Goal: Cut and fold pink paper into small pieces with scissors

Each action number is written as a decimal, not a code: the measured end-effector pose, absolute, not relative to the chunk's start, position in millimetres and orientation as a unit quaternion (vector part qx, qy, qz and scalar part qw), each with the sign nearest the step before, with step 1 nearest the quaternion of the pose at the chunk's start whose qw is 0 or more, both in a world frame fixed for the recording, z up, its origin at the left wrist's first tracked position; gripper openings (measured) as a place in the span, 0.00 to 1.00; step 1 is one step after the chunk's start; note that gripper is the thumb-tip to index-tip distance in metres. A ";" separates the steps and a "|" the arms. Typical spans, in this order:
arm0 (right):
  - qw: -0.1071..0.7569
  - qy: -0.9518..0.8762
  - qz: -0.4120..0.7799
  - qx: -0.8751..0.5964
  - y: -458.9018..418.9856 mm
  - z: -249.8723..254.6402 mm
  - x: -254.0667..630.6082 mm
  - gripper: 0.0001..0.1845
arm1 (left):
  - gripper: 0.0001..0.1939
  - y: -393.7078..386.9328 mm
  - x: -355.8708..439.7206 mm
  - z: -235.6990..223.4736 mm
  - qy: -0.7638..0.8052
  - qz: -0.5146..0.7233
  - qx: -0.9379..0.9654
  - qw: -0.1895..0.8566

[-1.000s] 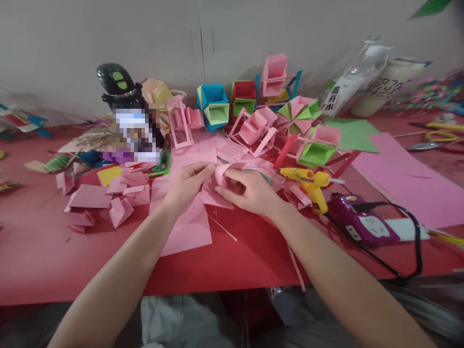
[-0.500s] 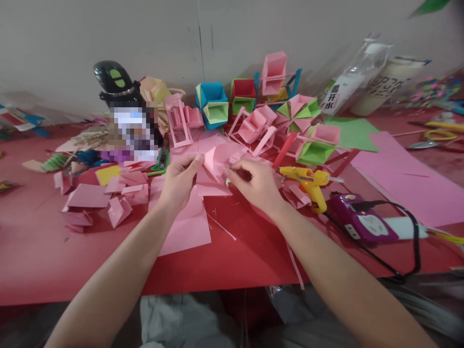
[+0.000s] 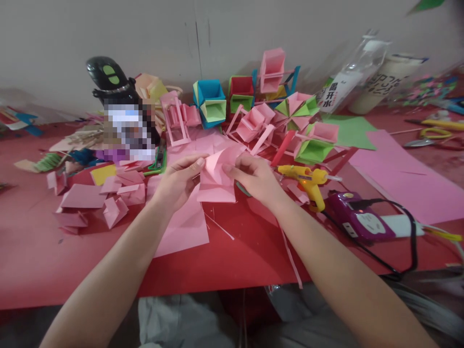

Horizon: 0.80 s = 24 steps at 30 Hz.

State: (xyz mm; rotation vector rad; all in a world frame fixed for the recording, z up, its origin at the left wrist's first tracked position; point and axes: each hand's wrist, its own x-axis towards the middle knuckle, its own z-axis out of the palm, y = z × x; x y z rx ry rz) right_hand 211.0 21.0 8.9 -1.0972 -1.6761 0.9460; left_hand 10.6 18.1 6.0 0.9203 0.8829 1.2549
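Note:
Between my hands, above the red table (image 3: pixel 232 261), is a creased piece of pink paper (image 3: pixel 217 176). My left hand (image 3: pixel 183 179) pinches its left edge between thumb and fingers. On the other side my right hand (image 3: pixel 253 179) grips its right edge, thumb in front and fingers curled behind. The paper bends upward in the middle, and its lower flap hangs toward me. A larger pink sheet (image 3: pixel 184 232) lies flat below my left hand. Just right of my right hand rests a yellow glue gun (image 3: pixel 306 181).
Folded pink pieces (image 3: pixel 112 198) lie at the left, near a phone (image 3: pixel 128 125) propped on a black stand. Several paper models (image 3: pixel 253 121) line the back. At the right are a purple power strip (image 3: pixel 358 217) with cables, scissors (image 3: pixel 431 140) and a plastic bottle (image 3: pixel 348 77).
The pink paper has been turned and opened out, so more of its face shows. My right hand has shifted its grip along the edge, and the view has moved slightly.

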 end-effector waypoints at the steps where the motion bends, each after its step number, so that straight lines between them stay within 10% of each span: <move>1: 0.450 -0.676 0.384 -0.440 20.9 9.7 210.9 0.30 | 0.09 18.3 10.7 5.9 0.386 0.549 0.393 0.629; 24: 0.442 -0.684 0.404 -0.416 22.9 4.1 212.2 0.32 | 0.13 21.0 8.2 2.6 0.386 0.585 0.446 0.556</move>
